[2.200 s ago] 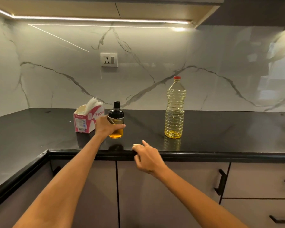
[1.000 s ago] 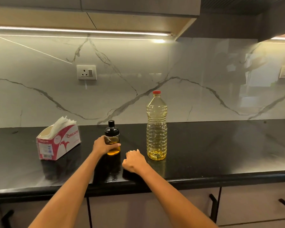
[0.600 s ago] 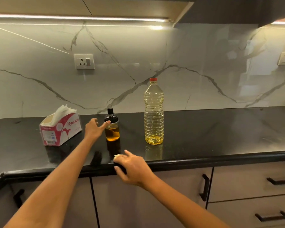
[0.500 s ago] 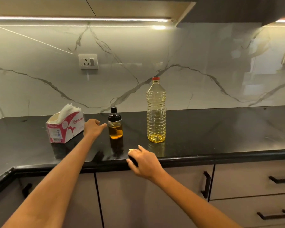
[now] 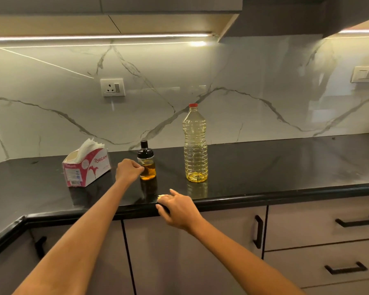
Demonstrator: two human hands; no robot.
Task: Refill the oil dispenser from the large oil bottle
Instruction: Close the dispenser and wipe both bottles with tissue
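Head view: I note the oil dispenser standing upright on the black worktop, partway between its front edge and the back wall, black cap on, amber oil filling its lower part. The large oil bottle stands upright to the dispenser's right, apart from it, red cap on, with a shallow layer of yellow oil at the bottom. My left hand sits just beside the dispenser on its left; its fingers are curled into a loose fist and close to the glass, but I cannot tell whether they touch it, and they do not wrap round it. My right hand rests over the front edge of the worktop, fingers loosely bent with the thumb lifted; something small and pale shows at the fingertips, and I cannot tell whether it is held. A pink and white tissue box lies toward the left end of the worktop, well apart from both bottles, tissue protruding from the top.
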